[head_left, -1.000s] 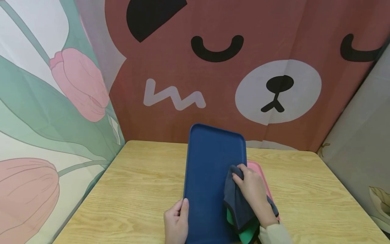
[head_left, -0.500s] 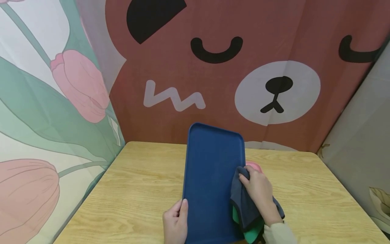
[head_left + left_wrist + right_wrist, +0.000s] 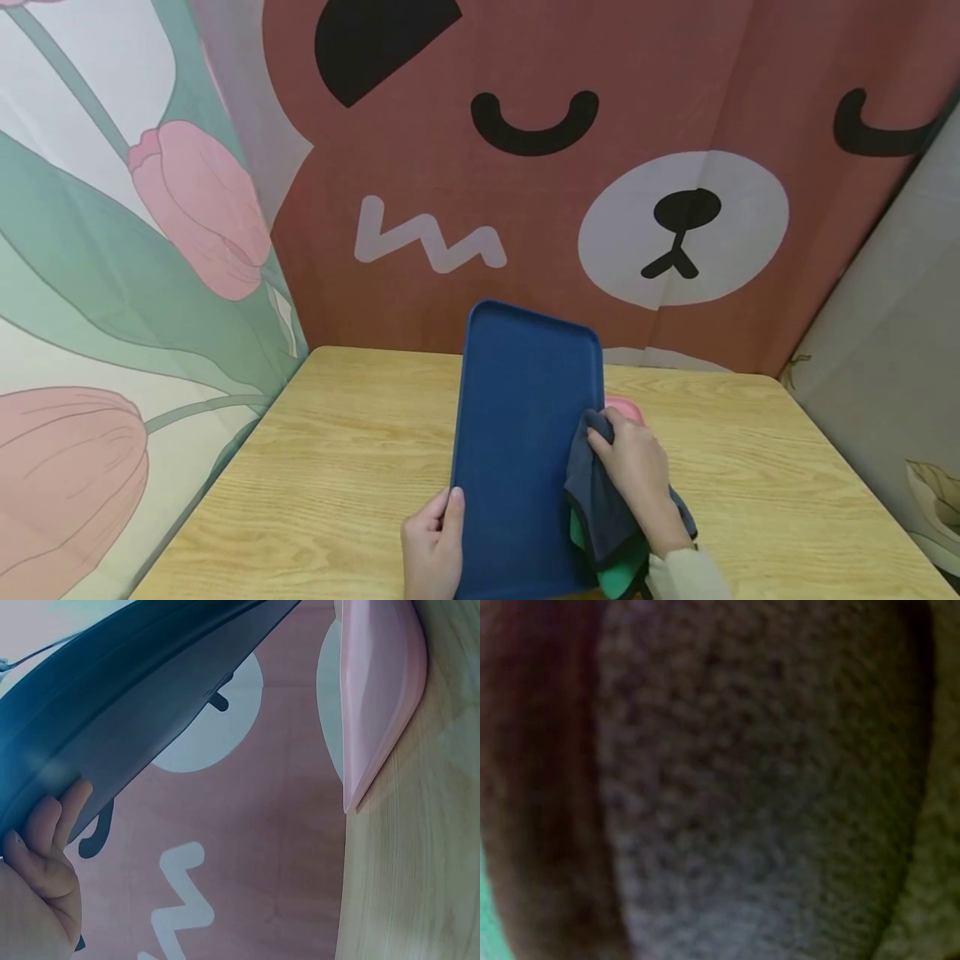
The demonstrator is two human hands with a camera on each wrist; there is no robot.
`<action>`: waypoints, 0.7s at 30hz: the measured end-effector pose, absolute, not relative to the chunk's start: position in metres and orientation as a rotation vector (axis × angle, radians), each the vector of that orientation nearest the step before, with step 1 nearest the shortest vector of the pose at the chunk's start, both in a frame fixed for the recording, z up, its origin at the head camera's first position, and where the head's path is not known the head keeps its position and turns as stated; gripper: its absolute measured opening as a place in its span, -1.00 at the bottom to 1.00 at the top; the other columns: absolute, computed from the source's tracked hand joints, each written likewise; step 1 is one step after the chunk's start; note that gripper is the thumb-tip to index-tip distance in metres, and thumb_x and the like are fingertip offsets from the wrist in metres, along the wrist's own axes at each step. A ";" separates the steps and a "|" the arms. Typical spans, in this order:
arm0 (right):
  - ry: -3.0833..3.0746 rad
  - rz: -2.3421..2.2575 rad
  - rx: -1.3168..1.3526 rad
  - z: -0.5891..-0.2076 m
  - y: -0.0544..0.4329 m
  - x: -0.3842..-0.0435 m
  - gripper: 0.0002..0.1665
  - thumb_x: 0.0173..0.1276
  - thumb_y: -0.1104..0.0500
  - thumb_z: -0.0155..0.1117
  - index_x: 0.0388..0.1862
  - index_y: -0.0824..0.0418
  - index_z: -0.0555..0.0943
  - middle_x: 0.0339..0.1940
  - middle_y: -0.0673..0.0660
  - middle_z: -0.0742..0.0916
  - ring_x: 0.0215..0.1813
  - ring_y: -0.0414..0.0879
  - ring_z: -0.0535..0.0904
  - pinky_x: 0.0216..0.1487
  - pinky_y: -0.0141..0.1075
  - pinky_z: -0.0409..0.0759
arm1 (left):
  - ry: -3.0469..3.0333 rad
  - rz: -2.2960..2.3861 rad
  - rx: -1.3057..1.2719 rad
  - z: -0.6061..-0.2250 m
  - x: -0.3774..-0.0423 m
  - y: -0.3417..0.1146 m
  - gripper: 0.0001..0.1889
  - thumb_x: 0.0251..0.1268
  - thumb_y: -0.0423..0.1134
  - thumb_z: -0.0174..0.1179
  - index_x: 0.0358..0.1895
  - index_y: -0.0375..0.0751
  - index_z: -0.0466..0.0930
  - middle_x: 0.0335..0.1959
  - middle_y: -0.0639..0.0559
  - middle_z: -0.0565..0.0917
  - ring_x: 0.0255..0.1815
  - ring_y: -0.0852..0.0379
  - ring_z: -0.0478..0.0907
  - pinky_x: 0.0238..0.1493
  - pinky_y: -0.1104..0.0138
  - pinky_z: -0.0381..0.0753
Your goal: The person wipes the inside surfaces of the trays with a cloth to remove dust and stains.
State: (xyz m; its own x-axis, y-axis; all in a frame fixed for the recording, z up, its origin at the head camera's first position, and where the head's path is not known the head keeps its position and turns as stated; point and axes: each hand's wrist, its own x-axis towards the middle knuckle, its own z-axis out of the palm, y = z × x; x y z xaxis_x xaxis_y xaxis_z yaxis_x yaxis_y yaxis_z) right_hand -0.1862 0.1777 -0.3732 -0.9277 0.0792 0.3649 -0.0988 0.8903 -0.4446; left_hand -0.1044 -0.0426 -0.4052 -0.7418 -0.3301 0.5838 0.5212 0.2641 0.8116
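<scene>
A blue rectangular tray is held tilted up above the table, its inner face toward me. My left hand grips its left edge low down, thumb on the front; in the left wrist view the fingers lie against the tray's underside. My right hand pinches a bunched grey-blue cloth with a green underside at the tray's right edge. The cloth hangs over the tray's lower right part. In the right wrist view the cloth fills nearly everything, dark and blurred.
Behind the blue tray a pink tray lies on the wood-grain table, mostly hidden in the head view. A brown curtain with a bear print hangs at the table's far edge. A floral curtain hangs on the left.
My right hand with the cloth has shifted slightly right and down toward the tray's right edge, mostly in the first half second. The left hand and the blue tray have hardly moved.
</scene>
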 end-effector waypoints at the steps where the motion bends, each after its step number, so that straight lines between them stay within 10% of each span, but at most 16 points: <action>1: -2.675 0.663 0.021 -0.373 0.177 -0.186 -0.70 0.15 0.14 0.26 -0.18 0.29 0.55 -0.32 0.27 0.64 -0.46 0.05 0.49 -0.49 -0.08 0.42 | -1.842 -1.563 -0.173 -0.405 -0.104 -0.043 -0.86 0.16 -0.55 0.06 -0.42 -0.41 0.63 -0.83 0.23 0.32 -0.79 0.46 0.17 -0.84 0.54 0.18; 21: -2.580 0.662 0.176 -0.369 0.135 -0.170 -0.76 0.11 0.17 0.30 -0.25 0.24 0.58 -0.40 0.20 0.66 -0.47 -0.01 0.53 -0.47 -0.17 0.48 | -1.847 -1.495 -0.160 -0.406 -0.105 -0.042 -0.85 0.14 -0.55 0.08 -0.46 -0.37 0.63 -0.82 0.27 0.28 -0.78 0.48 0.14 -0.83 0.56 0.16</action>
State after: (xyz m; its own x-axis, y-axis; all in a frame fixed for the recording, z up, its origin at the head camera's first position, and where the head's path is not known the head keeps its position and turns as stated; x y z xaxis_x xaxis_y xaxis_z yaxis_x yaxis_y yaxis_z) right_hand -0.1704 0.1346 -0.3694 -0.8823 -0.0076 0.4706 -0.2332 0.8756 -0.4230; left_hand -0.1047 -0.0418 -0.4060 -0.7171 -0.3427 0.6069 0.5223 0.3124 0.7935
